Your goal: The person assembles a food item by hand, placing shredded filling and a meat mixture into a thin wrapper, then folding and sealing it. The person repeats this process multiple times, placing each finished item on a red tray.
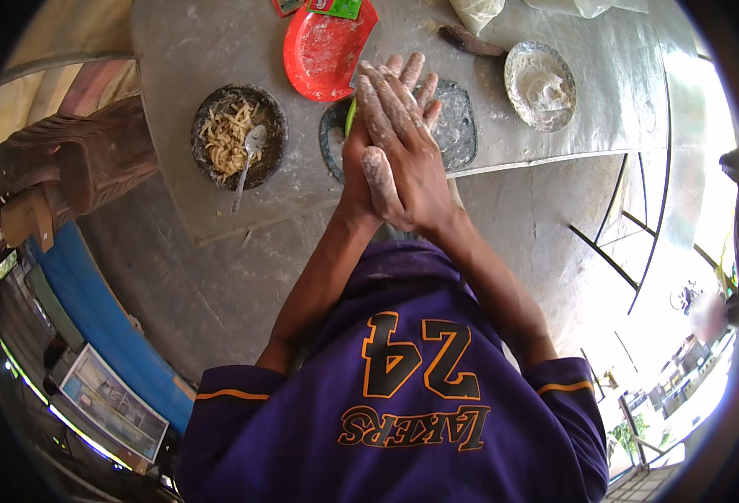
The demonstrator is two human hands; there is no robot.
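Note:
My right hand lies on top of my left hand, palm against palm, above the near edge of the metal table. Both hands have their fingers stretched out and coated in white flour. Whether anything is between the palms is hidden. Beneath them a dark, flour-dusted board or tray shows in part, with a bright green edge beside my left hand. To the left stands a dark stone bowl of pale strips, a metal spoon resting in it. A plate of white flour sits to the right.
Beyond my hands lies a floury red tray, with a green packet at its far end. A brown elongated thing and a bag of white powder are near the flour plate. Brown plastic chairs stand left of the table.

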